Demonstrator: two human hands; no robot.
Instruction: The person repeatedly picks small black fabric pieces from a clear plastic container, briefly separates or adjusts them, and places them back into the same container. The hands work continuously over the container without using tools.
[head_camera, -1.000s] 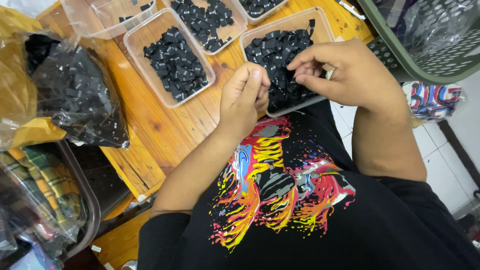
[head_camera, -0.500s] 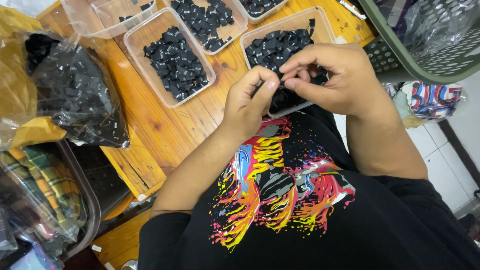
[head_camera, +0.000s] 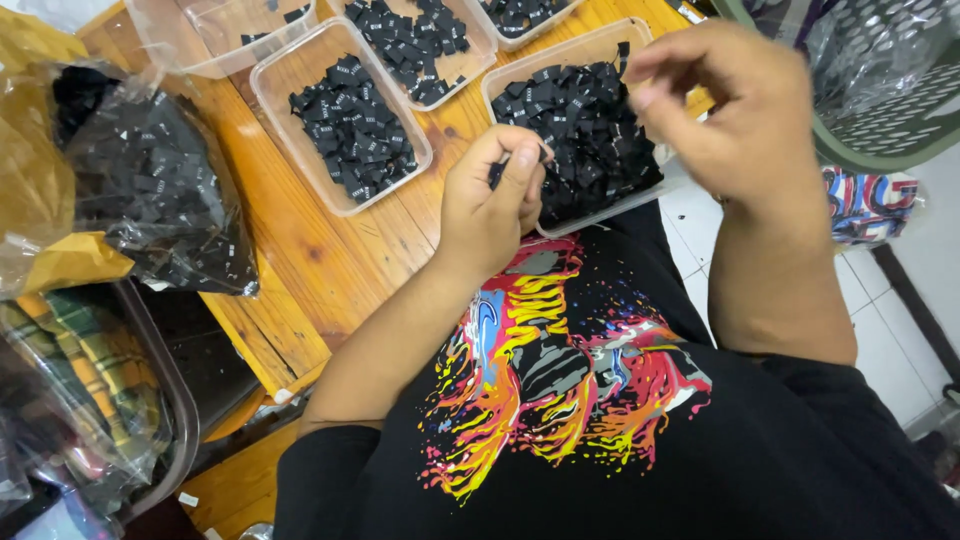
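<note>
My left hand rests at the near corner of a clear plastic tray heaped with small black fabric labels. Its thumb and fingers pinch a small stack of these black labels. My right hand hovers above the same tray's right side, blurred, fingers curled together; whether a label sits between them does not show. Both forearms reach out from my black shirt with a bright print.
More clear trays of black labels stand farther back on the wooden table. A plastic bag of labels lies left. A green mesh basket is at the right, and a bin of plaid cloth lower left.
My hands were joined over the tray half a second ago. The right hand has since pulled away up and to the right; the left stays put with its pinched labels.
</note>
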